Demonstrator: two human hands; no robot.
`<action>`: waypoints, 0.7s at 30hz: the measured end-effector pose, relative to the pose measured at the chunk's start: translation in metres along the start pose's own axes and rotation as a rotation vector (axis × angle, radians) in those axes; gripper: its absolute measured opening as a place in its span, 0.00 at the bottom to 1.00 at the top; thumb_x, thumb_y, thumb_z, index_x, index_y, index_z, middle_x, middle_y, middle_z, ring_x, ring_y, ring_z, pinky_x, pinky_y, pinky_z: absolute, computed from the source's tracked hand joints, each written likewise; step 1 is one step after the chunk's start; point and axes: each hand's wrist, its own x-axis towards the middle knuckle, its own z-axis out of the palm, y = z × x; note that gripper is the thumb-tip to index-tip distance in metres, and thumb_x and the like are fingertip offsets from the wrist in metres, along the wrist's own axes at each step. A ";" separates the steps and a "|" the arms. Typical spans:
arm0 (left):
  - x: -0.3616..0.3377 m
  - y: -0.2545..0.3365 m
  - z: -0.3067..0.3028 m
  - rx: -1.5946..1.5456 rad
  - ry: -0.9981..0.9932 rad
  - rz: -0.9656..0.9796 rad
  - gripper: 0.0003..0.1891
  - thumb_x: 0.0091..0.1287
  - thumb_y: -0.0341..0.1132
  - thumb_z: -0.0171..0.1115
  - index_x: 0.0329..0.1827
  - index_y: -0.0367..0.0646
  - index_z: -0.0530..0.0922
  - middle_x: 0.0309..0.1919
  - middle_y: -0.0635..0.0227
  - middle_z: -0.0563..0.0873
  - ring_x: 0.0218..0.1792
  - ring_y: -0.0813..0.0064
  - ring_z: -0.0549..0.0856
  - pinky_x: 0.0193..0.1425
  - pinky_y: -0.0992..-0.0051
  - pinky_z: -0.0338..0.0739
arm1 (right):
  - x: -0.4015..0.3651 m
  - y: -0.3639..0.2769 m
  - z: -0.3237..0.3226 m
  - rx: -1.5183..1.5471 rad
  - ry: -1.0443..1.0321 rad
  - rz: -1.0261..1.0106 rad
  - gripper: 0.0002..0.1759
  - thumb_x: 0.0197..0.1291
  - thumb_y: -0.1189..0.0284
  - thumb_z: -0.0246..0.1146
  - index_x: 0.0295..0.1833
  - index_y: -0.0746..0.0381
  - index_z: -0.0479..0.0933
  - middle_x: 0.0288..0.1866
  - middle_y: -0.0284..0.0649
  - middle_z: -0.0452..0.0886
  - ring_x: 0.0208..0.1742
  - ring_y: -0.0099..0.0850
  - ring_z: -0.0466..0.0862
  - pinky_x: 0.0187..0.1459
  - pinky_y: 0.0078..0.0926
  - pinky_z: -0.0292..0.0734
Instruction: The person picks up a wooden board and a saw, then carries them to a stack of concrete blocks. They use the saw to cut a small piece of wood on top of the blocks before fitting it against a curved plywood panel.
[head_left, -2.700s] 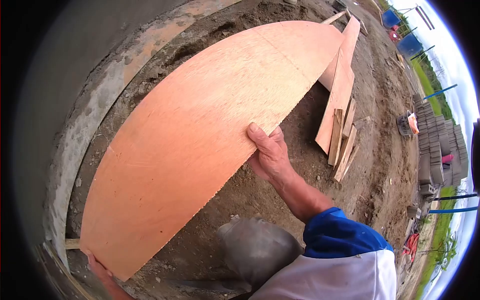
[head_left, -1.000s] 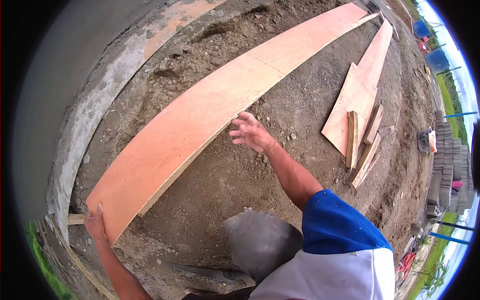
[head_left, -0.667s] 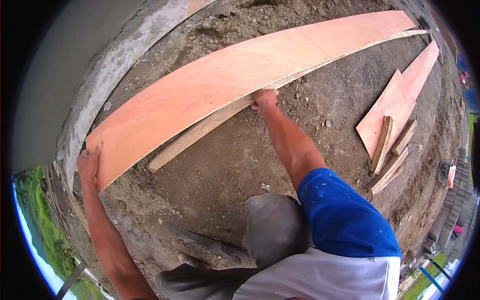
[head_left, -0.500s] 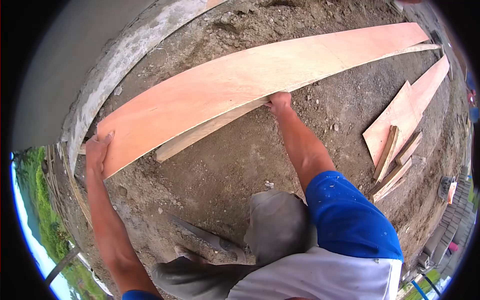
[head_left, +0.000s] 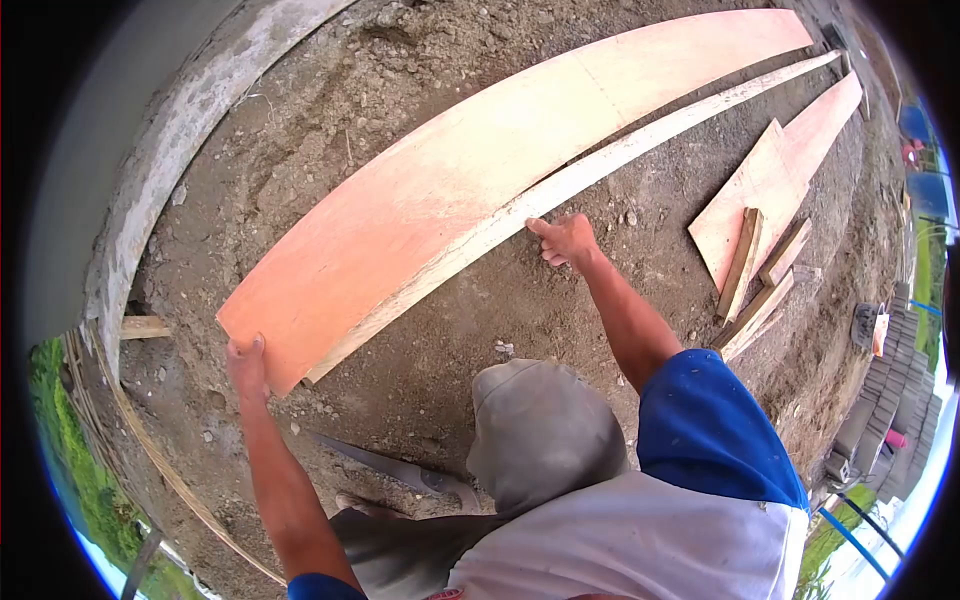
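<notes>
A long, narrow plywood strip [head_left: 430, 190] stretches from the lower left to the upper right in the head view. My left hand [head_left: 248, 370] grips its near left end, thumb on the top face. Along the strip's lower edge lies a pale length of lumber [head_left: 620, 150], partly covered by the plywood at its near end. My right hand [head_left: 567, 240] is at the lumber's near edge, its fingers curled in and thumb tip right at the wood. Nothing shows inside those curled fingers. A handsaw [head_left: 385, 465] lies on the soil by my knee.
On the right, plywood offcuts [head_left: 750, 190] lie with several short wood blocks [head_left: 740, 265] on and beside them. A concrete edge [head_left: 150, 190] curves along the left. Stacked grey blocks [head_left: 885, 370] and a bucket [head_left: 866, 325] stand at the far right.
The plywood's left end has come toward me in the view. More of the lumber now shows along the strip's edge. My right hand has gone from gripping under the edge to curled beside the lumber.
</notes>
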 end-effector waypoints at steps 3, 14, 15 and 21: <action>0.009 0.040 -0.008 0.168 0.064 0.020 0.19 0.69 0.34 0.64 0.59 0.32 0.74 0.52 0.57 0.83 0.50 0.69 0.82 0.56 0.66 0.76 | -0.003 -0.001 -0.020 0.221 -0.024 -0.117 0.28 0.57 0.55 0.74 0.41 0.72 0.78 0.29 0.47 0.84 0.23 0.31 0.84 0.22 0.23 0.83; -0.044 0.105 -0.053 -0.040 -0.082 -0.014 0.24 0.69 0.37 0.66 0.64 0.35 0.73 0.51 0.59 0.83 0.47 0.71 0.83 0.51 0.70 0.78 | -0.077 -0.146 -0.040 1.020 -0.044 -0.679 0.16 0.68 0.77 0.59 0.57 0.69 0.65 0.48 0.48 0.81 0.45 0.36 0.87 0.42 0.38 0.89; -0.047 0.084 -0.045 -0.126 -0.112 -0.033 0.25 0.69 0.37 0.66 0.65 0.35 0.73 0.52 0.59 0.83 0.48 0.70 0.83 0.51 0.69 0.79 | -0.090 -0.143 -0.040 0.969 -0.017 -0.722 0.17 0.67 0.77 0.59 0.57 0.70 0.65 0.47 0.48 0.81 0.45 0.36 0.87 0.41 0.38 0.89; -0.034 0.010 -0.001 0.126 0.058 0.067 0.24 0.67 0.33 0.66 0.63 0.31 0.73 0.49 0.58 0.84 0.45 0.68 0.83 0.50 0.68 0.79 | -0.002 -0.033 0.003 1.005 0.099 -0.407 0.19 0.67 0.77 0.59 0.60 0.68 0.65 0.50 0.48 0.83 0.43 0.37 0.88 0.36 0.38 0.89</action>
